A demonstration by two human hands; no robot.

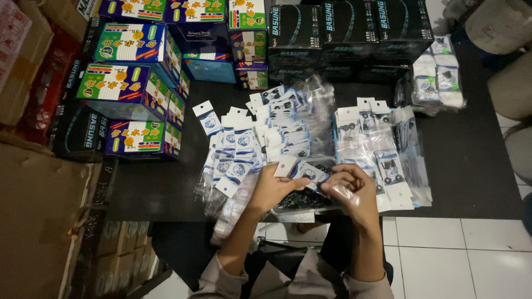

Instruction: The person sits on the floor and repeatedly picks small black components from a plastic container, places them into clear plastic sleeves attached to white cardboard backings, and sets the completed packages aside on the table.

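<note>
You had only one view, from the camera on your head, which looked almost straight down from close above. It faced the dark desk, took in your forearms at the lower middle, reached the stacked boxes along the far edge, and caught the white floor tiles lower right.

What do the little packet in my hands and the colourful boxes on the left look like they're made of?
The small packet looks like a clear glossy plastic sleeve, since it glints, with a white card header. The colourful boxes look like printed cardboard, with crisp folded edges and a slight sheen.
</note>
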